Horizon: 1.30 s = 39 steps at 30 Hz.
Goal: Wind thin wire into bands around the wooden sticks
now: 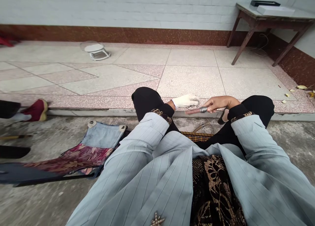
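My left hand (186,101), in a white knitted glove, is closed with its fingers curled over; what lies in them, if anything, is hidden. My bare right hand (217,103) grips a slim stick-like tool (194,111), reddish brown toward its left end, with a silvery banded section near my fingers. It points left, passing just below the gloved fingers; I cannot tell if they touch. Below my right wrist is a dark brown rounded object (223,117) with a pale side. A thin curved stick (201,126) lies lower, between my knees.
A yellow-and-black woven item (197,136) shows between my legs. At left are a fabric folding chair (99,137) and another person's red shoe (38,110). A tiled step (192,81) runs ahead, bearing a small white stool (95,50) and a wooden table (246,14).
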{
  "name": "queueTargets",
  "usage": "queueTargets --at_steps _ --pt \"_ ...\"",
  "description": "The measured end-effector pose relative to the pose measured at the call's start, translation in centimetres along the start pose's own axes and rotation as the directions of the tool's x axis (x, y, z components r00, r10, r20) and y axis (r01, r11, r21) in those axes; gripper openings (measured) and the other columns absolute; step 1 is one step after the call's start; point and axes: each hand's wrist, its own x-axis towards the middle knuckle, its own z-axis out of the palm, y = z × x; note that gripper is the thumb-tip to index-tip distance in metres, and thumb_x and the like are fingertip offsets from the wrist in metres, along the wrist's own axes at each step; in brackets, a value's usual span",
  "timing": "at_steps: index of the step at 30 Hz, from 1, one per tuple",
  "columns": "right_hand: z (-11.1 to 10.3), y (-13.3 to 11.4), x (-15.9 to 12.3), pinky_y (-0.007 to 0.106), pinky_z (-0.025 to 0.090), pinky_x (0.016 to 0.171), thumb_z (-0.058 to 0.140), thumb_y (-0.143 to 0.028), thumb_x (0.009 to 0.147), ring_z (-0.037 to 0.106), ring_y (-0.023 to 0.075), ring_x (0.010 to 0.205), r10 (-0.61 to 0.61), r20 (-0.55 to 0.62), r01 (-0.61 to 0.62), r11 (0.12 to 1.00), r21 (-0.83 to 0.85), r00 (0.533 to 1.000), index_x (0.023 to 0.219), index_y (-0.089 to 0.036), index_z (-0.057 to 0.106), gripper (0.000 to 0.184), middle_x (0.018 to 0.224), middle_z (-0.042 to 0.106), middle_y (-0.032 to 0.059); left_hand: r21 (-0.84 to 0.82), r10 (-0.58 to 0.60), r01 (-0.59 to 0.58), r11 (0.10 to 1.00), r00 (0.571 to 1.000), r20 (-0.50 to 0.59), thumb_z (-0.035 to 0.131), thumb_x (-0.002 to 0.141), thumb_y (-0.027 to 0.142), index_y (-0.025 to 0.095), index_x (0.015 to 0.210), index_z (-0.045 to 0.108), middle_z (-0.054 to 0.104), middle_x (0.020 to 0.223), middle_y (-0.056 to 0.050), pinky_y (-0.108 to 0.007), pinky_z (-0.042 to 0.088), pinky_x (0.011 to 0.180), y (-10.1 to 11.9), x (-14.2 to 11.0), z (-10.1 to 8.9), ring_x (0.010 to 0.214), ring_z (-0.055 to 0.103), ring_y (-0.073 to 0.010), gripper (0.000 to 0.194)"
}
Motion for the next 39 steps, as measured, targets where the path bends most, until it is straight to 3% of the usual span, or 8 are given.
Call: queueTargets --at_steps 3,7,13,21,26,30,34,39 --pt "-0.4 -0.3 -0.6 0.025 0.038 0.06 0.071 -0.037 0.083 0.048 0.0097 0.063 -0.178 -0.409 0.274 0.943 0.19 0.895 0.108 -0.016 0.071 0.033 0.072 0.059 -0.0018 -0.053 0.023 -0.026 0.998 0.998 -0.057 0.053 0.09 0.037 0.017 0.094 0.065 0.058 0.071 -0.003 -0.023 0.04 0.061 0.0 0.5 0.0 0.065 0.049 -0.0117 0.024" --pt "-0.7 -0.1 0.1 0.024 0.033 0.053 0.067 -0.025 0.085 0.044 0.0083 0.056 -0.026 -0.723 0.38 0.863 0.332 0.691 0.1 -0.014 0.066 0.019 0.068 0.055 -0.0014 -0.114 0.069 -0.068 0.991 0.998 0.003 0.047 0.091 0.039 0.016 0.09 0.063 0.05 0.068 0.0 -0.021 0.037 0.055 -0.5 1.1 0.3 0.058 0.043 -0.0093 0.027" --pt "-1.0 0.8 1.4 0.027 0.036 0.055 0.06 -0.023 0.089 0.05 0.0127 0.06 0.14 -0.806 -0.185 0.982 0.038 0.575 0.106 -0.013 0.071 0.023 0.073 0.062 0.0049 0.021 0.108 -0.11 0.994 0.99 0.088 0.051 0.087 0.041 0.015 0.086 0.065 0.05 0.063 0.001 -0.023 0.032 0.053 -0.6 1.0 0.5 0.054 0.04 -0.0094 0.03" --pt "0.3 -0.1 2.3 0.035 0.041 0.074 0.055 -0.03 0.091 0.062 0.0298 0.103 0.254 -0.587 -0.592 0.632 -0.5 0.768 0.12 -0.016 0.072 0.037 0.117 0.069 0.0169 0.169 0.043 -0.059 0.984 0.994 0.097 0.06 0.079 0.032 0.014 0.086 0.074 0.064 0.069 -0.006 -0.027 0.041 0.065 -1.1 0.9 1.0 0.067 0.054 -0.0156 0.023" --pt "0.7 0.0 1.6 0.029 0.042 0.065 0.067 -0.023 0.082 0.06 0.0167 0.068 0.403 -0.219 -0.458 0.756 -0.467 0.889 0.101 -0.018 0.079 0.023 0.076 0.07 0.0061 0.175 0.055 -0.074 0.982 0.993 0.108 0.063 0.076 0.042 0.021 0.091 0.077 0.071 0.08 -0.007 -0.032 0.047 0.074 -2.0 1.3 1.0 0.084 0.063 -0.0225 0.029" --pt "0.1 -0.3 -0.1 0.026 0.041 0.062 0.071 -0.033 0.081 0.05 0.0107 0.061 0.053 -0.033 -0.055 0.995 -0.084 0.998 0.111 -0.018 0.074 0.034 0.07 0.063 -0.0015 0.136 0.05 -0.057 0.989 0.997 0.055 0.062 0.077 0.054 0.026 0.101 0.076 0.071 0.084 -0.011 -0.041 0.05 0.073 -1.7 0.6 0.1 0.089 0.065 -0.0294 0.04" --pt "-0.4 -0.5 -0.9 0.024 0.037 0.058 0.072 -0.035 0.082 0.046 0.0091 0.061 -0.171 -0.478 0.308 0.925 0.223 0.862 0.107 -0.016 0.072 0.032 0.07 0.059 -0.0015 0.034 0.011 -0.009 0.999 0.998 -0.055 0.051 0.083 0.065 0.035 0.113 0.07 0.07 0.086 -0.012 -0.046 0.053 0.072 -0.7 -0.1 -0.4 0.09 0.065 -0.0291 0.047" --pt "-0.5 0.1 0.4 0.023 0.035 0.05 0.07 -0.019 0.082 0.047 0.0079 0.054 -0.026 -0.649 0.294 0.905 0.308 0.76 0.095 -0.013 0.071 0.015 0.066 0.058 -0.0005 -0.005 -0.023 0.023 1.0 0.997 -0.067 0.052 0.082 0.065 0.031 0.107 0.072 0.069 0.082 -0.013 -0.046 0.053 0.07 -0.2 -0.2 0.0 0.088 0.066 -0.0294 0.046"
